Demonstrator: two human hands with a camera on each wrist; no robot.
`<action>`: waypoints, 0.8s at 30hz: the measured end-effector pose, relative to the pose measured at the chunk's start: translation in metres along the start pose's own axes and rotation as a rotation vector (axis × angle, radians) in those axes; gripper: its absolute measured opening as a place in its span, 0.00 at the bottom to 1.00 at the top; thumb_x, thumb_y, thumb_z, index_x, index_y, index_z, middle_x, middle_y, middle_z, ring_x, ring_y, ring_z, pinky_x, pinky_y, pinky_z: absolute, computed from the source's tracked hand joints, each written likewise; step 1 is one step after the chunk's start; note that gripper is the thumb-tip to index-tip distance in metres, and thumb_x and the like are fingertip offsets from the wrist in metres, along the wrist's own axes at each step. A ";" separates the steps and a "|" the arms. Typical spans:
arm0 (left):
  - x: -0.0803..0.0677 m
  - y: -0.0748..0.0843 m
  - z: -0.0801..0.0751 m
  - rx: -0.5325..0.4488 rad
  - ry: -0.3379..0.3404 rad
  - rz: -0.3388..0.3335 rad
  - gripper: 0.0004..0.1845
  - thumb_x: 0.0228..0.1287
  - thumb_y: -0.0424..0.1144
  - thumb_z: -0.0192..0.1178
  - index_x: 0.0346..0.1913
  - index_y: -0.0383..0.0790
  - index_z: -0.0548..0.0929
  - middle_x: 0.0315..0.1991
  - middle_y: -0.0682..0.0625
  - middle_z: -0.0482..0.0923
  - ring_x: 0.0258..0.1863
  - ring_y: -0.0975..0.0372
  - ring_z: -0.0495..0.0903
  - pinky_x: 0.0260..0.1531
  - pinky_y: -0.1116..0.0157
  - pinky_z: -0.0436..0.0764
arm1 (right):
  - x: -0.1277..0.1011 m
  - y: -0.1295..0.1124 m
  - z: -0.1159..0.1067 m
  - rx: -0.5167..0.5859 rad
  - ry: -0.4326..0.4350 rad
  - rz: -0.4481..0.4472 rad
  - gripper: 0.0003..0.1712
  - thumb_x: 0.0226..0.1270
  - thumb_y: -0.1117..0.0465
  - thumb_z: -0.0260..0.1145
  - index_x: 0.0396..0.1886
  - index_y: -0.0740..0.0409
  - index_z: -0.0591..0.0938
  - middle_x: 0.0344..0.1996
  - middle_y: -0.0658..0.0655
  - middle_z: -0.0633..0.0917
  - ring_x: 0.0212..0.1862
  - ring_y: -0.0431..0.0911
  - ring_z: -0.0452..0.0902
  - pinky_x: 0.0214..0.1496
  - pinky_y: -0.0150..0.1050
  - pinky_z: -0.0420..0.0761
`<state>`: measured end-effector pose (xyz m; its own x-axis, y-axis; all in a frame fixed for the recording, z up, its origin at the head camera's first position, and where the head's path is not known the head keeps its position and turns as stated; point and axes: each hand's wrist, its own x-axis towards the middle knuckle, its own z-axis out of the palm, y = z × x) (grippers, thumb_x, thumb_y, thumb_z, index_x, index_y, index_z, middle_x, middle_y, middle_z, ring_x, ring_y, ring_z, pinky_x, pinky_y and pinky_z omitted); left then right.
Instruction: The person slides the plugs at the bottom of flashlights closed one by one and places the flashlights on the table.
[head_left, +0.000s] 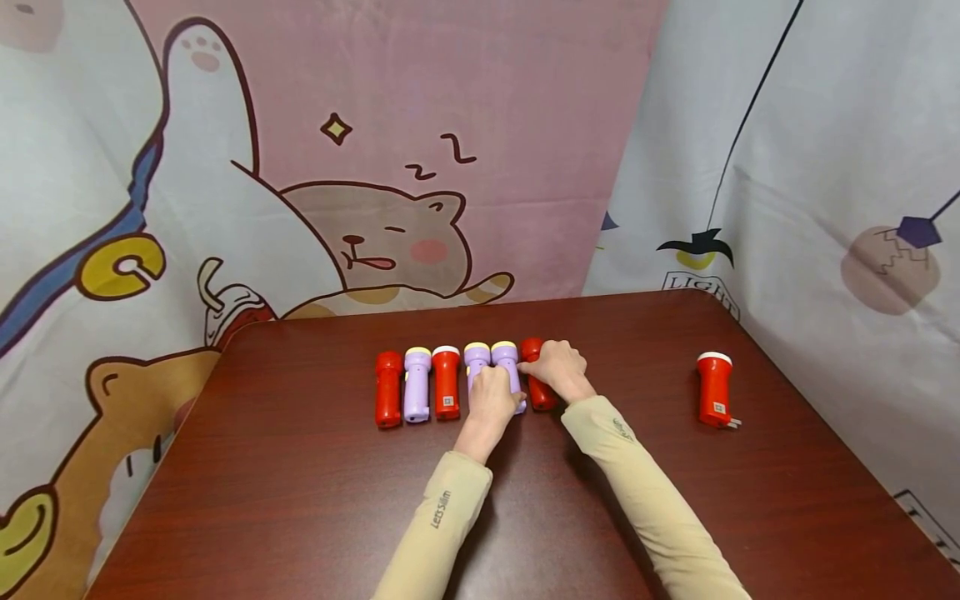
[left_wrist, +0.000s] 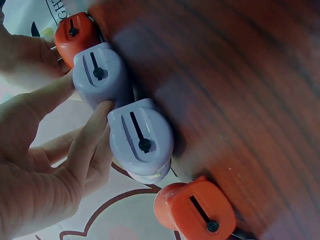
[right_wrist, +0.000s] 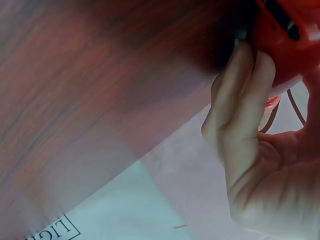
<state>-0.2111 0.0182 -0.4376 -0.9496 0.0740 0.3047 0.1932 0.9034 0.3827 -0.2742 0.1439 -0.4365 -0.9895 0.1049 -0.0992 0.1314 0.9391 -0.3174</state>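
Observation:
Seven or so would be too exact, so several flashlights stand in a row across the table. My left hand (head_left: pixel 491 398) pinches the right one of two neighbouring purple flashlights (head_left: pixel 506 353), thumb and fingers on its two sides; in the left wrist view its slider switch end (left_wrist: pixel 98 75) shows. The other purple flashlight (head_left: pixel 476 354) is close beside it, by my fingers. My right hand (head_left: pixel 558 367) grips a red flashlight (head_left: pixel 540 395) at the row's right end. In the right wrist view, fingers (right_wrist: pixel 240 95) lie along that red body, partly cut off by the frame.
Left in the row lie a red flashlight (head_left: pixel 387 392), a purple flashlight (head_left: pixel 417 387) and a white-rimmed red flashlight (head_left: pixel 446 382). Apart at the right is another red flashlight (head_left: pixel 715 390) with plug prongs out. The brown table (head_left: pixel 300 500) meets cartoon-printed cloth (head_left: pixel 525 125) behind.

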 end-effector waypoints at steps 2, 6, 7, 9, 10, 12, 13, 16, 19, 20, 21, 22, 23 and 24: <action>0.000 0.000 0.000 0.003 0.004 0.005 0.17 0.41 0.42 0.76 0.28 0.32 0.84 0.24 0.40 0.83 0.25 0.50 0.83 0.29 0.59 0.80 | 0.000 0.001 0.000 0.001 0.002 0.002 0.35 0.50 0.34 0.68 0.38 0.64 0.81 0.30 0.62 0.83 0.29 0.54 0.78 0.33 0.47 0.79; 0.000 -0.001 0.000 0.000 0.009 0.016 0.17 0.42 0.42 0.76 0.27 0.32 0.84 0.22 0.41 0.82 0.24 0.50 0.82 0.28 0.60 0.80 | -0.001 0.002 -0.002 0.015 0.009 0.005 0.35 0.50 0.34 0.68 0.38 0.63 0.81 0.30 0.62 0.82 0.29 0.53 0.78 0.33 0.47 0.80; 0.000 -0.001 0.000 -0.002 0.008 0.016 0.17 0.42 0.42 0.76 0.27 0.32 0.84 0.23 0.41 0.82 0.24 0.50 0.82 0.29 0.60 0.80 | -0.001 0.002 -0.002 0.019 0.011 0.005 0.35 0.50 0.35 0.68 0.38 0.63 0.81 0.30 0.62 0.82 0.29 0.53 0.78 0.33 0.47 0.80; 0.000 -0.001 -0.001 0.001 0.010 0.017 0.17 0.41 0.42 0.76 0.28 0.31 0.84 0.22 0.41 0.82 0.24 0.50 0.82 0.28 0.59 0.80 | -0.002 0.002 -0.004 0.025 0.014 0.004 0.34 0.50 0.34 0.68 0.37 0.63 0.81 0.29 0.62 0.82 0.29 0.53 0.77 0.34 0.47 0.80; 0.000 -0.001 -0.001 0.002 0.011 0.016 0.18 0.41 0.42 0.76 0.28 0.31 0.84 0.22 0.41 0.82 0.24 0.50 0.82 0.28 0.59 0.80 | -0.003 0.002 -0.005 0.024 0.015 0.002 0.34 0.50 0.34 0.67 0.37 0.63 0.80 0.29 0.62 0.82 0.29 0.53 0.77 0.34 0.47 0.80; 0.000 -0.001 0.000 0.008 0.014 0.014 0.18 0.41 0.43 0.77 0.28 0.31 0.83 0.22 0.41 0.82 0.24 0.50 0.82 0.28 0.59 0.80 | -0.004 0.002 -0.007 0.024 0.019 -0.004 0.35 0.51 0.34 0.67 0.36 0.63 0.81 0.29 0.62 0.82 0.29 0.54 0.78 0.33 0.47 0.80; 0.000 -0.001 0.000 0.011 0.013 0.011 0.18 0.41 0.43 0.77 0.28 0.31 0.83 0.22 0.41 0.82 0.24 0.50 0.83 0.28 0.59 0.80 | -0.005 0.003 -0.007 0.021 0.023 -0.007 0.35 0.51 0.33 0.67 0.36 0.63 0.81 0.29 0.62 0.82 0.29 0.54 0.78 0.33 0.48 0.80; 0.000 -0.001 0.001 0.017 0.014 0.010 0.18 0.41 0.43 0.77 0.28 0.31 0.84 0.22 0.41 0.82 0.25 0.50 0.83 0.29 0.58 0.80 | -0.006 0.005 -0.010 0.017 0.040 -0.017 0.35 0.52 0.33 0.66 0.35 0.63 0.81 0.28 0.62 0.82 0.30 0.56 0.79 0.33 0.48 0.79; -0.001 -0.001 0.001 0.014 0.018 0.021 0.18 0.40 0.43 0.77 0.27 0.31 0.84 0.22 0.41 0.82 0.24 0.50 0.82 0.29 0.59 0.80 | -0.008 0.012 -0.014 0.022 0.056 -0.022 0.33 0.53 0.34 0.65 0.31 0.62 0.80 0.26 0.62 0.81 0.30 0.56 0.79 0.32 0.49 0.79; -0.001 -0.001 0.001 0.013 0.017 0.023 0.18 0.40 0.43 0.77 0.27 0.32 0.84 0.22 0.41 0.82 0.24 0.50 0.83 0.29 0.59 0.80 | -0.009 0.014 -0.016 0.025 0.062 -0.023 0.32 0.54 0.34 0.65 0.30 0.62 0.79 0.25 0.62 0.81 0.30 0.56 0.79 0.32 0.49 0.79; -0.001 -0.001 0.001 0.011 0.019 0.025 0.18 0.40 0.43 0.77 0.26 0.32 0.84 0.21 0.41 0.82 0.24 0.50 0.82 0.29 0.59 0.80 | -0.010 0.017 -0.019 0.026 0.068 -0.021 0.31 0.55 0.35 0.64 0.29 0.61 0.79 0.25 0.62 0.81 0.30 0.56 0.79 0.32 0.49 0.79; -0.001 -0.002 0.001 0.010 0.021 0.028 0.17 0.40 0.43 0.77 0.26 0.32 0.84 0.21 0.41 0.82 0.24 0.50 0.82 0.29 0.59 0.80 | -0.010 0.021 -0.022 0.029 0.074 -0.018 0.30 0.56 0.35 0.64 0.29 0.61 0.78 0.25 0.63 0.82 0.30 0.57 0.80 0.32 0.50 0.79; -0.001 -0.001 0.000 0.008 0.019 0.028 0.17 0.40 0.43 0.77 0.26 0.32 0.84 0.21 0.41 0.82 0.24 0.50 0.82 0.28 0.60 0.80 | -0.011 0.025 -0.025 0.029 0.085 -0.015 0.30 0.57 0.36 0.64 0.28 0.61 0.78 0.27 0.64 0.82 0.31 0.58 0.80 0.33 0.50 0.79; -0.001 -0.001 0.000 0.010 0.019 0.026 0.17 0.40 0.43 0.77 0.26 0.32 0.84 0.21 0.41 0.82 0.24 0.50 0.82 0.28 0.59 0.80 | -0.011 0.030 -0.028 0.027 0.098 -0.009 0.30 0.58 0.37 0.63 0.29 0.62 0.78 0.28 0.65 0.83 0.32 0.59 0.80 0.33 0.51 0.79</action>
<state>-0.2105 0.0168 -0.4384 -0.9395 0.0897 0.3307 0.2152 0.9055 0.3657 -0.2610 0.1797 -0.4185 -0.9917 0.1287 -0.0041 0.1223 0.9311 -0.3438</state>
